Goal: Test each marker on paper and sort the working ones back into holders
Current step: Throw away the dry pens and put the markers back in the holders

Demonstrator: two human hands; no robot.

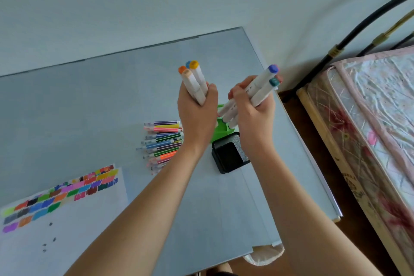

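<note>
Sorting stage, both hands loaded with markers above the holders.

Nearest, paper [67, 219] on the desk [89, 101] carried rows of test swatches: testing looked largely done. Beyond, thin pens [162, 141] lay loose, unsorted. Black mesh holder [229, 153] and green holder [220, 127] appeared empty. Left hand [197, 110] gripped a marker bundle [193, 80]; right hand [253, 105] clutched a second bundle [255, 89], lower ends over the green holder.

A plain pale blue-grey wall [134, 2] stands behind a pale grey, smooth-topped rectangular table [89, 101]. To the right, a mattress in pink floral plastic wrap [369, 119] lies on a black metal-railed bed frame [349, 42], over what seems brown flooring [313, 163].
</note>
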